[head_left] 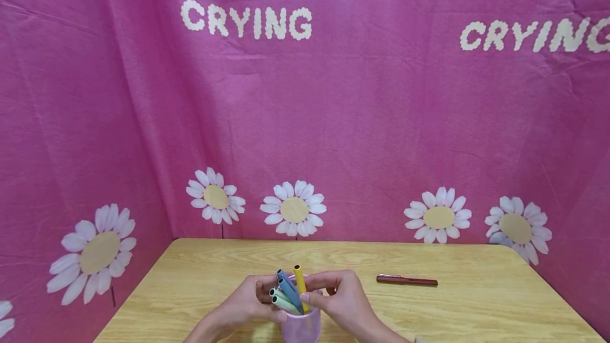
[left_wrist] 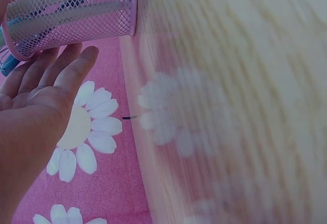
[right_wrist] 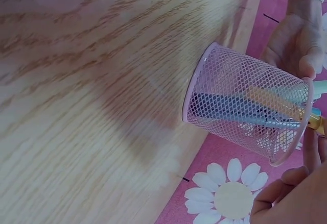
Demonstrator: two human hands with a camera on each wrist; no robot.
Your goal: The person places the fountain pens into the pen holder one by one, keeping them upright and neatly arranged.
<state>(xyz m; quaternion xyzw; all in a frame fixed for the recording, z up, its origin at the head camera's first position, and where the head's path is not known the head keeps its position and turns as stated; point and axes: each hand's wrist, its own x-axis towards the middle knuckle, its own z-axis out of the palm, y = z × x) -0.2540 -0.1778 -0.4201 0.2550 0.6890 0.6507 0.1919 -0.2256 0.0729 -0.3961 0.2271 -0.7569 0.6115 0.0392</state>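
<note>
A pink mesh pen holder (head_left: 301,328) stands upright on the table, with blue pens (head_left: 289,291), pale green pens (head_left: 284,303) and a yellow pen (head_left: 299,282) leaning in it. My left hand (head_left: 243,300) holds the holder near its rim from the left; in the left wrist view its fingers (left_wrist: 76,71) lie along the mesh. From the right, my right hand (head_left: 345,300) pinches the yellow pen, the thumb against its barrel. Through the mesh (right_wrist: 245,91) in the right wrist view, the lower parts of the pens show.
A dark red pen (head_left: 407,280) with a clip lies on the wooden table (head_left: 229,258), to the right of the hands. Pink cloth (head_left: 362,120) with white daisies and lettering hangs behind the table and along its sides.
</note>
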